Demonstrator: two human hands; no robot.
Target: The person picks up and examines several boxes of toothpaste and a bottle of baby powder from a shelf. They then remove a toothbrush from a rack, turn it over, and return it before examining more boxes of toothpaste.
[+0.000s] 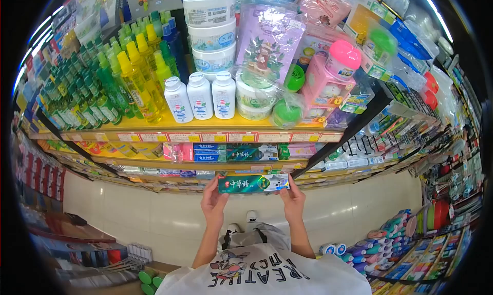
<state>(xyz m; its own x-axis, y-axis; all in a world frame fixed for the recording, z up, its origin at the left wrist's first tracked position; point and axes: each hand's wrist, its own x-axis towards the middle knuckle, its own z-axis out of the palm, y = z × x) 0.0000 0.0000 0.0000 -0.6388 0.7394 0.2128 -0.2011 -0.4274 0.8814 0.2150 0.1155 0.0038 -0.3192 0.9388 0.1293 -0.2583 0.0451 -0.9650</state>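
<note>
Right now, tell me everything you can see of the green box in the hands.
The green box is long, slim and looks like printed cardboard, with white Chinese characters toward its left and a paler right end. It appears closed. It is held lengthwise across the view, in front of the shelves, with the left hand holding one end and the right hand the other.

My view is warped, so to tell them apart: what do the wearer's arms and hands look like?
The left hand and right hand show no gloves or watch. The forearms are bare up to a white shirt with dark letters and a cartoon.
</note>
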